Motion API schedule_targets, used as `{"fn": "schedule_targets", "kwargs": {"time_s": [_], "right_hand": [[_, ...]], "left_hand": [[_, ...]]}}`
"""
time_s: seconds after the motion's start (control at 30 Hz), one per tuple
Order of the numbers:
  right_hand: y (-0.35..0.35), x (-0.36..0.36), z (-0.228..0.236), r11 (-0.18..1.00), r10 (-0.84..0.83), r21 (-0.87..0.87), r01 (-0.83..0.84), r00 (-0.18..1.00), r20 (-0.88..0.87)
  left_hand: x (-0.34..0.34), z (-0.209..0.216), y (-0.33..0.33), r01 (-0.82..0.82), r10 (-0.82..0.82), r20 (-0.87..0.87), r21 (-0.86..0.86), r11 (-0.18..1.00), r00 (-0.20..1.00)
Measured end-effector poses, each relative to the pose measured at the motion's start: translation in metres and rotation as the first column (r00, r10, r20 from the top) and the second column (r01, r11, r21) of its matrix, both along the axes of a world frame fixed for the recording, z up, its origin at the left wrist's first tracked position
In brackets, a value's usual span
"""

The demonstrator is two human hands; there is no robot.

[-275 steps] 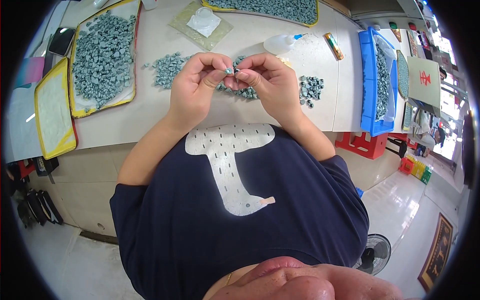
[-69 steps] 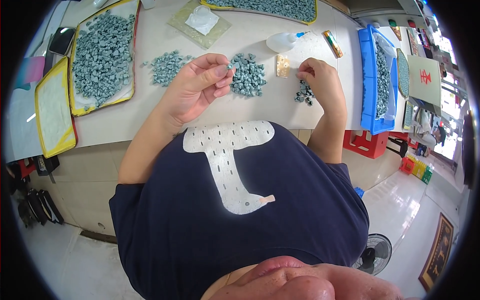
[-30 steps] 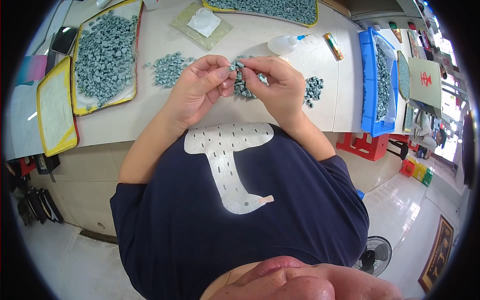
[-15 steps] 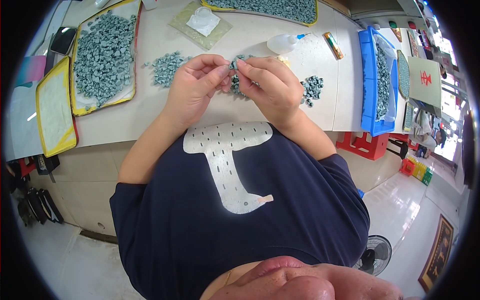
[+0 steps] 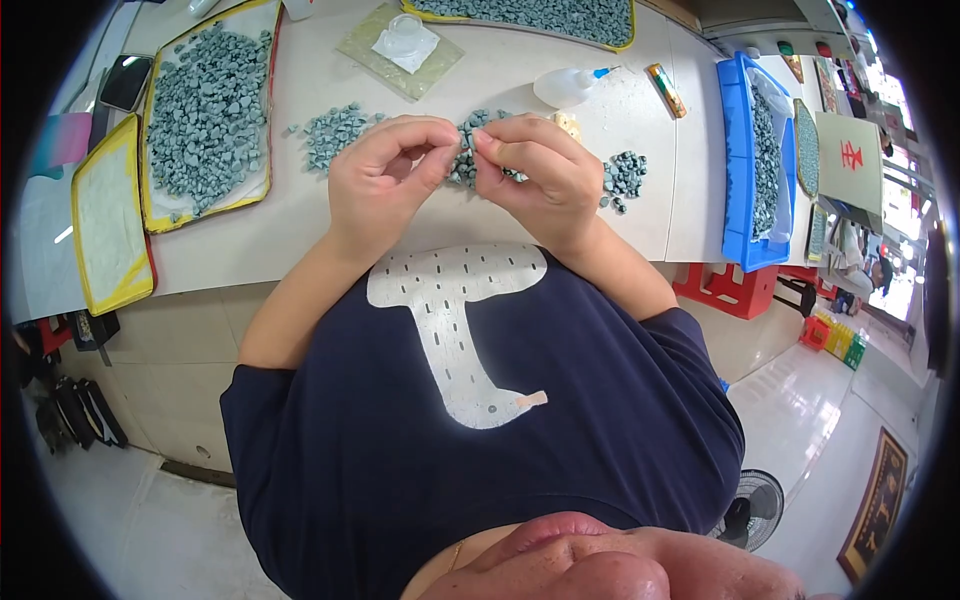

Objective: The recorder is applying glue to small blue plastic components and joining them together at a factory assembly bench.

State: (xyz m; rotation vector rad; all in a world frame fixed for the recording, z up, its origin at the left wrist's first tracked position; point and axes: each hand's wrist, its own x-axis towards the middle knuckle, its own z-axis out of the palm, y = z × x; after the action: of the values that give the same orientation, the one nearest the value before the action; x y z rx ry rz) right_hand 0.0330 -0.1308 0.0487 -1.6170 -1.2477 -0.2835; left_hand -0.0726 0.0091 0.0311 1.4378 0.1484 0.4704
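My left hand (image 5: pixel 382 185) and my right hand (image 5: pixel 548 182) are raised over the near part of the table, fingertips almost meeting. Thumb and forefinger are pinched together on each; whatever lies between them is too small or hidden to make out. Behind and below the fingertips is a heap of grey-green stone pieces (image 5: pixel 466 168), partly covered by my right hand. Another heap of light grey-green stones (image 5: pixel 333 136) lies beyond my left hand. Darker, shinier stones (image 5: pixel 625 176) sit just right of my right hand.
A yellow-edged tray of stones (image 5: pixel 266 150) and a bare yellow-rimmed tray (image 5: pixel 84 220) stand at left. Further back are a white squeeze bottle (image 5: pixel 562 88), a small tube (image 5: pixel 666 91) and a greenish mat (image 5: pixel 362 50). A blue bin (image 5: pixel 737 160) holds stones at right.
My fingertips have drawn slightly apart, and the small grey-green stone piece seen between them before can no longer be made out. The left hand has shifted a little left.
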Motion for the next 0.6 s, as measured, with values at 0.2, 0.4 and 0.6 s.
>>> {"fn": "schedule_targets", "kwargs": {"time_s": [0.2, 0.4, 0.6], "right_hand": [[-0.002, -0.004, -0.009, 1.0, 0.023, -0.013, -0.028, 0.952, -0.306], [-0.001, -0.008, -0.008, 0.997, 0.056, -0.025, -0.072, 0.918, -0.392], [0.0, -0.008, -0.003, 0.998, 0.058, -0.003, -0.062, 0.947, -0.316]], "left_hand": [[0.009, 0.009, 0.008, -0.15, 0.058, 0.208, 0.459, 0.876, 0.976], [0.01, 0.007, 0.011, -0.307, 0.035, 0.417, 0.608, 0.732, 0.908], [0.008, 0.013, 0.01, -0.331, 0.052, 0.411, 0.646, 0.688, 0.91]]}}
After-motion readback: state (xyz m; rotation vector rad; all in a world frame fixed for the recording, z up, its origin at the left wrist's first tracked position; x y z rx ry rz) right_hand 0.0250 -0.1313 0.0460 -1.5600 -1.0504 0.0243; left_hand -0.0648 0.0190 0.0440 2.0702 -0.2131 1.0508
